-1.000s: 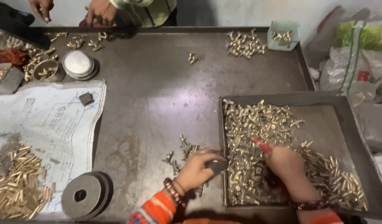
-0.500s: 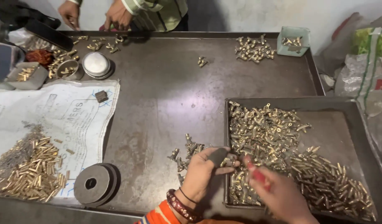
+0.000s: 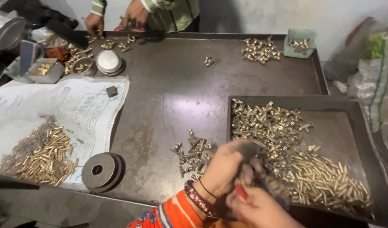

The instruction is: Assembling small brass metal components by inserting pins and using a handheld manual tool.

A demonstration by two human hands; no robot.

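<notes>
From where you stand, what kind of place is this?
It looks like a small metal-parts workshop, probably for sorting or assembling brass fittings. A dark metal worktable carries heaps of brass pins, a tray holds more small brass pieces, and another person's hands work at the far edge.

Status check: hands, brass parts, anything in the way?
Left hand and right hand together at tray edge, grip blurred. Brass parts heaped in tray; small pile beside left hand. Another person's hands far side, apart.
</notes>
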